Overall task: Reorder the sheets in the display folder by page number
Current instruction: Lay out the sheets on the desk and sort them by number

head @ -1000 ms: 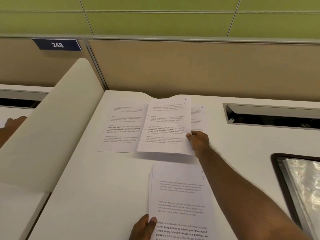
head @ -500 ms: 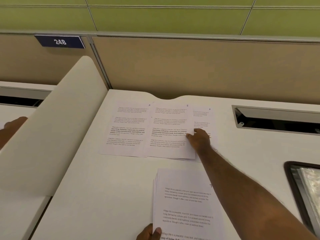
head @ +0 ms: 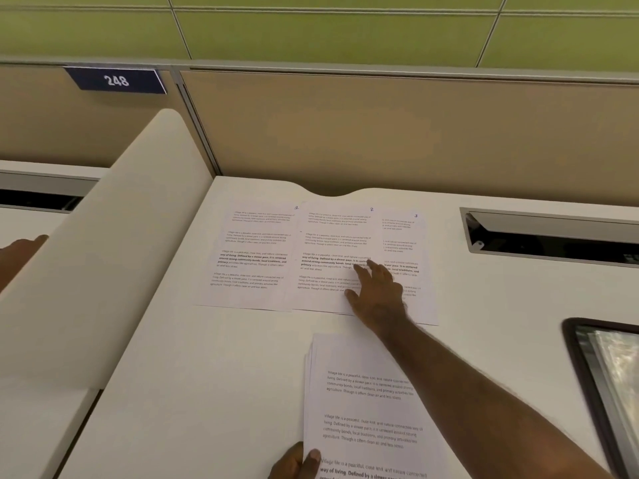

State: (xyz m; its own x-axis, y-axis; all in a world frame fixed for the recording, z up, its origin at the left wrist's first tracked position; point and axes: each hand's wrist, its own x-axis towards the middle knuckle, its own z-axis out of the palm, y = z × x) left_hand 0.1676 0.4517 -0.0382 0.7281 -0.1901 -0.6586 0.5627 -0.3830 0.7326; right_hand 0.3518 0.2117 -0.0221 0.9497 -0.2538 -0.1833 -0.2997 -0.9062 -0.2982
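Observation:
Three printed sheets lie in a row at the far side of the white desk: page 1 (head: 252, 257) on the left, page 2 (head: 328, 257) in the middle overlapping page 3 (head: 413, 250) on the right. My right hand (head: 375, 292) rests flat on page 2's right edge, fingers spread, gripping nothing. A stack of several unsorted sheets (head: 366, 406) lies near me. My left hand (head: 297, 463) pinches the stack's lower left edge with thumb on top. The black display folder (head: 587, 392) with a shiny plastic sleeve shows at the right edge.
A curved white divider (head: 103, 271) rises on the left, with another person's hand (head: 20, 250) beyond it. A cable slot (head: 553, 236) opens in the desk at the back right. A beige partition with a sign reading 248 (head: 116, 80) stands behind.
Page 2 was held raised a second ago; my right hand has laid it flat between pages 1 and 3 and now presses on it with open fingers. The left hand stayed on the stack.

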